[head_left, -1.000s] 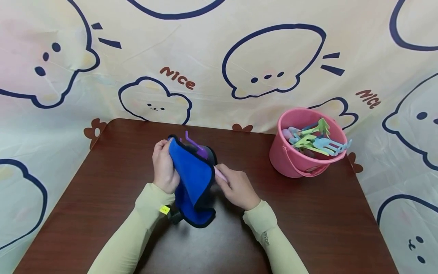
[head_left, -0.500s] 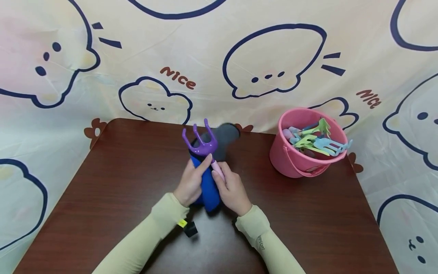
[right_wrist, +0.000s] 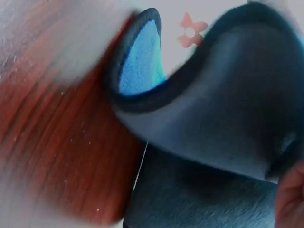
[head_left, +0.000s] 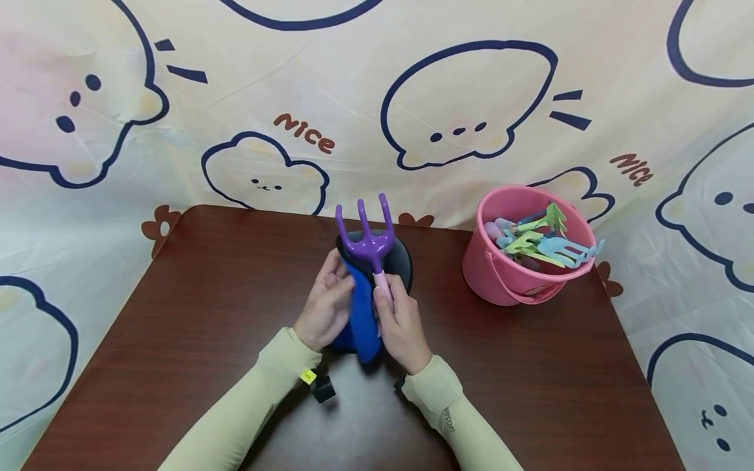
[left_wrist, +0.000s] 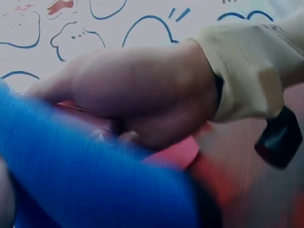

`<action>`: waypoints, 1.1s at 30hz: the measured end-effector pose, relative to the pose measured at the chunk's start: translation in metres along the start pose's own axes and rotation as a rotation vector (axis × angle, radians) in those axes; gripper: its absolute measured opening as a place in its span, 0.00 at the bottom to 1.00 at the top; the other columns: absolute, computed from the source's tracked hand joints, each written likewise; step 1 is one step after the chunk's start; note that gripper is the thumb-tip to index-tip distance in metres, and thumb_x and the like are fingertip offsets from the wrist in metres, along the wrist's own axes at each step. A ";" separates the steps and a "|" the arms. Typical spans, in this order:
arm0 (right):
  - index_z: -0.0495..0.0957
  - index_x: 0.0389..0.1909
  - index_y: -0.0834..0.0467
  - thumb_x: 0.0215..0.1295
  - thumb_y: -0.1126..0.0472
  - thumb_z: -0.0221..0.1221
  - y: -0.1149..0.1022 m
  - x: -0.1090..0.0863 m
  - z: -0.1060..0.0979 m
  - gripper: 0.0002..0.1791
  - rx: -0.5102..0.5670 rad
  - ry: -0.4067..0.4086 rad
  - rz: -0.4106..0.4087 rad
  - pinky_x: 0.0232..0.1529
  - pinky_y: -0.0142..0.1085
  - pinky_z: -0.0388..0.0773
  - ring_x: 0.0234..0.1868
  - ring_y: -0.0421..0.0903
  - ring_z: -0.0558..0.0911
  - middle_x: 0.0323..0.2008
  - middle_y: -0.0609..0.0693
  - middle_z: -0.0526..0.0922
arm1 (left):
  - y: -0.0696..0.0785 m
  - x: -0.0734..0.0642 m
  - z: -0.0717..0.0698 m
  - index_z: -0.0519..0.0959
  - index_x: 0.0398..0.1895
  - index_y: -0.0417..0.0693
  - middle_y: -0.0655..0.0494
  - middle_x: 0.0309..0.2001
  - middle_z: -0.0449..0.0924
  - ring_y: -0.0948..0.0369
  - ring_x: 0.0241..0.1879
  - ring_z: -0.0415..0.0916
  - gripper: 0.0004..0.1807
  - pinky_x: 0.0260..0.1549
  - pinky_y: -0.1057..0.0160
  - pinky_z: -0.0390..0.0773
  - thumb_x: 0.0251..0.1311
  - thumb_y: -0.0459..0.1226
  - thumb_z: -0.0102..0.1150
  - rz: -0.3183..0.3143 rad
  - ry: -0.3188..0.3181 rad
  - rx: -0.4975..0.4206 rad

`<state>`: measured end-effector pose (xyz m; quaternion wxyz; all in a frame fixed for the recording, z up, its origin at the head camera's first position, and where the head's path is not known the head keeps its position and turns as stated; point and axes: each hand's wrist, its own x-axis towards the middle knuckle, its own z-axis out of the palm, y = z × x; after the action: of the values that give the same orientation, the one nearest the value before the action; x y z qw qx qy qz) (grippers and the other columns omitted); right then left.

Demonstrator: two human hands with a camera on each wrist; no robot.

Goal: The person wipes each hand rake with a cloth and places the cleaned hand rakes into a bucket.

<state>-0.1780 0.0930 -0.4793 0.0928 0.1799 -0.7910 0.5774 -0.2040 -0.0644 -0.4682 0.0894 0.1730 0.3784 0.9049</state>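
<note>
A purple three-pronged toy garden fork (head_left: 370, 246) with a pink handle (head_left: 381, 285) points away from me, tines up, in the head view. My right hand (head_left: 403, 327) grips that handle. Beneath and beside the fork hangs a cloth (head_left: 364, 320), blue on one face, dark grey on the other, with black edging. My left hand (head_left: 324, 306) holds the cloth's left side between thumb and fingers. In the right wrist view the cloth's grey face (right_wrist: 223, 104) is folded over. Blurred blue fabric (left_wrist: 95, 166) hides much of the left wrist view, where my right hand (left_wrist: 137, 90) shows behind it.
A pink bucket (head_left: 484, 275) stands at the back right of the brown table (head_left: 235, 281), filled with several green, blue and pink toy tools (head_left: 559, 251). Behind the table hangs a printed curtain (head_left: 353, 78).
The cloth, first spread in front of the fork, is now lower and folded around it. The fork has risen into full view and turned upright. My left hand has moved right.
</note>
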 end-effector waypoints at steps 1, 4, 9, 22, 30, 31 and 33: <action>0.73 0.55 0.60 0.82 0.63 0.49 0.001 -0.001 0.001 0.09 -0.035 0.005 -0.015 0.22 0.36 0.78 0.20 0.42 0.76 0.24 0.52 0.74 | -0.003 0.000 -0.001 0.68 0.68 0.57 0.63 0.64 0.77 0.62 0.65 0.70 0.23 0.69 0.65 0.66 0.76 0.27 0.44 0.007 0.029 0.067; 0.73 0.57 0.62 0.80 0.64 0.50 0.003 -0.003 0.005 0.11 -0.160 0.003 -0.063 0.34 0.38 0.83 0.30 0.45 0.82 0.31 0.54 0.82 | -0.009 0.002 -0.002 0.73 0.63 0.50 0.61 0.55 0.84 0.62 0.56 0.77 0.21 0.62 0.65 0.74 0.70 0.26 0.57 0.030 0.168 0.227; 0.73 0.60 0.62 0.80 0.63 0.51 0.005 -0.004 0.006 0.13 -0.236 -0.039 -0.079 0.47 0.45 0.87 0.42 0.49 0.88 0.47 0.59 0.88 | -0.012 0.003 0.000 0.78 0.53 0.44 0.60 0.45 0.87 0.59 0.48 0.82 0.12 0.56 0.63 0.80 0.68 0.28 0.62 0.075 0.380 0.389; 0.73 0.61 0.60 0.79 0.61 0.54 0.003 -0.001 0.002 0.15 -0.332 -0.105 -0.104 0.50 0.45 0.86 0.44 0.49 0.90 0.51 0.57 0.88 | 0.002 -0.002 0.018 0.77 0.49 0.47 0.58 0.36 0.83 0.61 0.35 0.80 0.10 0.41 0.66 0.83 0.74 0.42 0.61 0.094 0.528 0.289; 0.74 0.60 0.59 0.78 0.59 0.56 0.004 -0.001 0.001 0.14 -0.324 -0.120 -0.099 0.37 0.35 0.86 0.32 0.43 0.85 0.39 0.53 0.87 | 0.014 -0.001 0.018 0.77 0.55 0.48 0.57 0.46 0.85 0.58 0.46 0.83 0.15 0.49 0.61 0.84 0.74 0.46 0.60 0.097 0.563 0.249; 0.75 0.59 0.58 0.78 0.59 0.56 0.005 -0.001 0.001 0.14 -0.326 -0.119 -0.104 0.33 0.33 0.84 0.29 0.42 0.83 0.36 0.52 0.86 | 0.017 0.000 0.016 0.77 0.55 0.48 0.56 0.47 0.85 0.58 0.47 0.82 0.17 0.50 0.61 0.84 0.73 0.47 0.60 0.113 0.577 0.247; 0.75 0.58 0.58 0.78 0.58 0.56 0.005 -0.001 0.001 0.14 -0.327 -0.118 -0.111 0.27 0.30 0.78 0.25 0.40 0.77 0.30 0.50 0.81 | 0.023 0.003 0.012 0.78 0.57 0.47 0.56 0.48 0.85 0.58 0.47 0.82 0.20 0.49 0.62 0.84 0.72 0.50 0.61 0.132 0.593 0.226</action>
<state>-0.1787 0.0941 -0.4845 0.1060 0.2394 -0.8673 0.4233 -0.2028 -0.0717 -0.4427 -0.1035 -0.0652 0.4741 0.8719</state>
